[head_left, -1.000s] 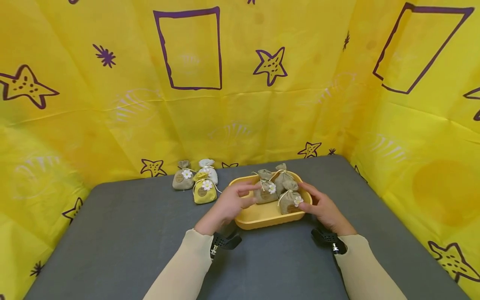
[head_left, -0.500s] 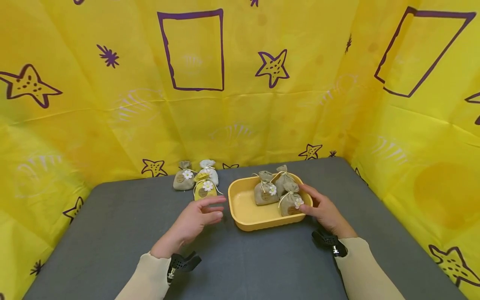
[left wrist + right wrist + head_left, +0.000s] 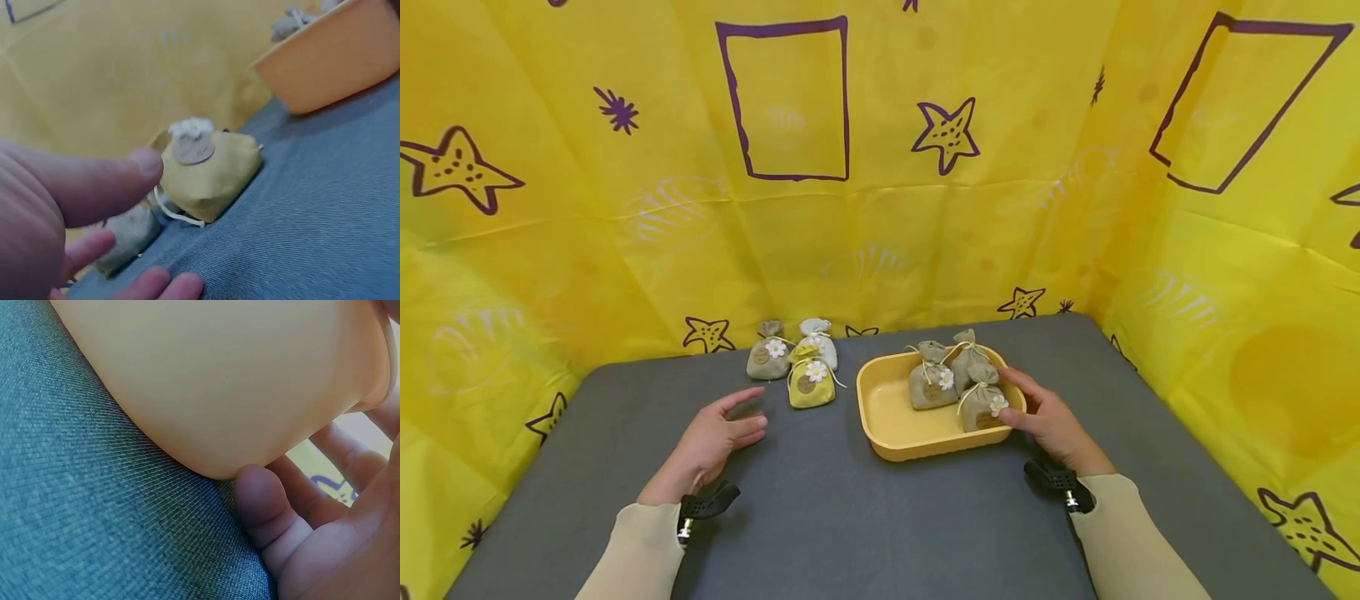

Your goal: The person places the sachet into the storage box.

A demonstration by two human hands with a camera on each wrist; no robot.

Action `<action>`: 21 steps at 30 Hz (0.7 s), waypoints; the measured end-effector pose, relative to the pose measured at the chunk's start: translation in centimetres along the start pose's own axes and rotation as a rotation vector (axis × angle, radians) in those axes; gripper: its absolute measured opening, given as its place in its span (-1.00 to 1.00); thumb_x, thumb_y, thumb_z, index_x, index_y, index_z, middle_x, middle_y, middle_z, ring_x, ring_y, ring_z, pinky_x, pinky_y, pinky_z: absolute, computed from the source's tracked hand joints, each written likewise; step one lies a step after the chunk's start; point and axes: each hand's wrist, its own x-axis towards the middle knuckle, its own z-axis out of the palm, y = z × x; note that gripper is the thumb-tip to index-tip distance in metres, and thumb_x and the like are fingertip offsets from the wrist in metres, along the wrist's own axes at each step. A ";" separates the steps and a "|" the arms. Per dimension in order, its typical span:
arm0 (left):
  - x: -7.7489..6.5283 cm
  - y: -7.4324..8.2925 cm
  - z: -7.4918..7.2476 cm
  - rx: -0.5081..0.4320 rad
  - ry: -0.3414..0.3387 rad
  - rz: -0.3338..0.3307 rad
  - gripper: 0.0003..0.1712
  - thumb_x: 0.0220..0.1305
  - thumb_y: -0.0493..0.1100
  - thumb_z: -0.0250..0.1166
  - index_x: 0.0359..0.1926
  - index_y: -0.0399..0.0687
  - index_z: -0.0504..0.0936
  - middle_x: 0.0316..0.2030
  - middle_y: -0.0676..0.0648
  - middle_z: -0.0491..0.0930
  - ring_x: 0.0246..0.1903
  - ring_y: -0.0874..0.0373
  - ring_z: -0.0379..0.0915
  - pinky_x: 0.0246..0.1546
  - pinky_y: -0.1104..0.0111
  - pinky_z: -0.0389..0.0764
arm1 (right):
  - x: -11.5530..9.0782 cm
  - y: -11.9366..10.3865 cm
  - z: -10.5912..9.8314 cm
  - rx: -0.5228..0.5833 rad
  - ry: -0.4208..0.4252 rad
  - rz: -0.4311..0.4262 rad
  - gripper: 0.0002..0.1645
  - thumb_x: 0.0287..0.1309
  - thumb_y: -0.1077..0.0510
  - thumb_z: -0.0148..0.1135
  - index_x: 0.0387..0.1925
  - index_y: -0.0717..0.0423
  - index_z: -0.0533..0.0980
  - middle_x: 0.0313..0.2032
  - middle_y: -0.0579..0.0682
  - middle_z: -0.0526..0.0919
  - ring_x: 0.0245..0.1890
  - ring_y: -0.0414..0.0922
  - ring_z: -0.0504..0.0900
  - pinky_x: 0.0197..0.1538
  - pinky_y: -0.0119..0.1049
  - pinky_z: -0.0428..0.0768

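Observation:
In the head view, my left hand (image 3: 715, 433) hovers over the table left of the tray, fingers loosely extended and holding nothing. Nearest to it is a yellow drawstring sachet (image 3: 811, 390) with a white flower and round tag; a beige sachet (image 3: 767, 357) and a white sachet (image 3: 826, 343) stand behind. The left wrist view shows the yellow sachet (image 3: 212, 172) beyond my thumb. My right hand (image 3: 1051, 421) grips the right end of a yellow oval tray (image 3: 887, 446), thumb at its lower wall in the right wrist view. Three beige sachets (image 3: 931, 390) crowd the tray's right half.
A grey cloth covers the table (image 3: 880, 533). Behind and at both sides hangs a yellow curtain (image 3: 880, 217) with purple drawings. A black wrist mount (image 3: 709, 502) sits on the left wrist, another wrist mount (image 3: 1052, 477) on the right.
My left hand has withdrawn from above the tray's left part, moving left past the yellow sachet to over the table. My right hand, the tray and the sachets look unmoved.

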 end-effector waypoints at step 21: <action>6.6 -0.2 2.5 0.289 -0.055 0.169 -0.44 0.28 -0.30 0.38 0.29 -0.20 0.53 0.26 -0.28 0.40 -0.06 0.08 0.56 -0.14 0.31 0.61 | 0.0 0.2 0.0 -0.006 0.008 0.009 -0.18 0.26 0.11 0.35 0.49 0.03 0.26 0.48 0.13 0.15 0.45 0.16 0.09 0.18 -0.53 0.28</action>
